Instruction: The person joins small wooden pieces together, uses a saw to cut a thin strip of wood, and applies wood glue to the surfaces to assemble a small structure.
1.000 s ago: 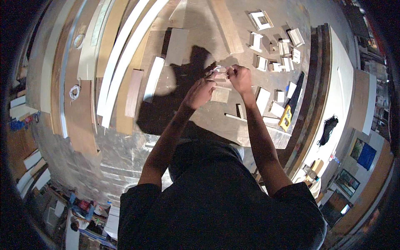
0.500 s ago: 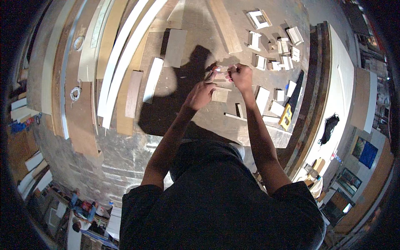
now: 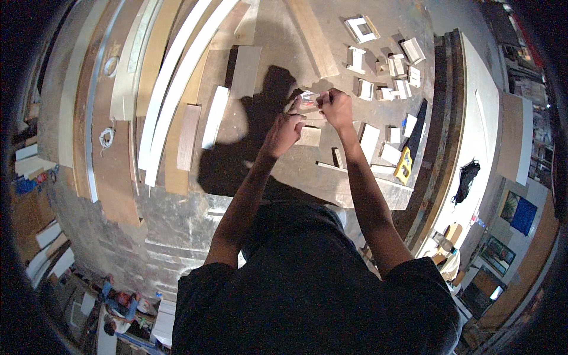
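My left hand is over the worktable, its index finger and thumb stretched out and apart, with nothing visible between them. Opposite it, my right hand is closed in a pinch. What its fingertips hold is too small to make out. Between the two hands shows a small red-and-white thing, whose kind I cannot tell. A pale wooden block lies on the table just below the hands. Right of my right forearm are a white board piece and a handsaw with a yellow handle.
Several small wooden assemblies stand at the far right of the worktable. Long boards and white strips lie along the left. A plank points away at the back. Black cord rests on the white surface at right.
My left index finger and thumb have spread apart. The pale stick-like piece seen between my hands earlier no longer shows clearly. My right hand stays pinched and has shifted slightly left.
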### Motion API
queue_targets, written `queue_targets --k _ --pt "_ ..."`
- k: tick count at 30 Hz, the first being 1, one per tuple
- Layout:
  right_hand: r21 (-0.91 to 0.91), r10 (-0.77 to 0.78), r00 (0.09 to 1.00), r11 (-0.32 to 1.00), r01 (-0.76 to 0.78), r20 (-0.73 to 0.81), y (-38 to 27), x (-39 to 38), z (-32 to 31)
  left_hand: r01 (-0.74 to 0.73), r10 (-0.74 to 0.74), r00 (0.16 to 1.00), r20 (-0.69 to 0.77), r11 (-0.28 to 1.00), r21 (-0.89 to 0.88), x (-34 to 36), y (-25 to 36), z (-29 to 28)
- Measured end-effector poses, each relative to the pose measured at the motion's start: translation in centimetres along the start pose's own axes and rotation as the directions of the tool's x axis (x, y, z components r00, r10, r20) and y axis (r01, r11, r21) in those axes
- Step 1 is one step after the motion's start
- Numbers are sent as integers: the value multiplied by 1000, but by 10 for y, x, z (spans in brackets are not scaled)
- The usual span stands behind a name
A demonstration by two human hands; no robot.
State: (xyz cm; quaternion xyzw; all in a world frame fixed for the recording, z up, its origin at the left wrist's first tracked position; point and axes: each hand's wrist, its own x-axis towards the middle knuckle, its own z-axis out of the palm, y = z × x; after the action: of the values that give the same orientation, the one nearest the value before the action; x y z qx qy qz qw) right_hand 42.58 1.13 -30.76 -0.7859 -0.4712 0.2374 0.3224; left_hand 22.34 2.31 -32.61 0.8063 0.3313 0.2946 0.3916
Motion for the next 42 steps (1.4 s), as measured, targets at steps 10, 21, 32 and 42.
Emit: queue_targets --k 10,21,32,42 --pt "190 118 993 975 -111 -27 11 -1 3 47 -39 994 103 995 -83 9 0 -7" --pt "-329 -326 944 898 293 -50 -28 9 -9 78 -71 973 220 997 -26 27 7 -10" --pt "100 53 998 994 -49 -35 -3 18 -15 121 -115 980 161 992 -29 24 2 -6" --pt "556 264 963 793 -251 58 -22 -13 -78 185 -190 982 -6 962 -202 13 15 -17"
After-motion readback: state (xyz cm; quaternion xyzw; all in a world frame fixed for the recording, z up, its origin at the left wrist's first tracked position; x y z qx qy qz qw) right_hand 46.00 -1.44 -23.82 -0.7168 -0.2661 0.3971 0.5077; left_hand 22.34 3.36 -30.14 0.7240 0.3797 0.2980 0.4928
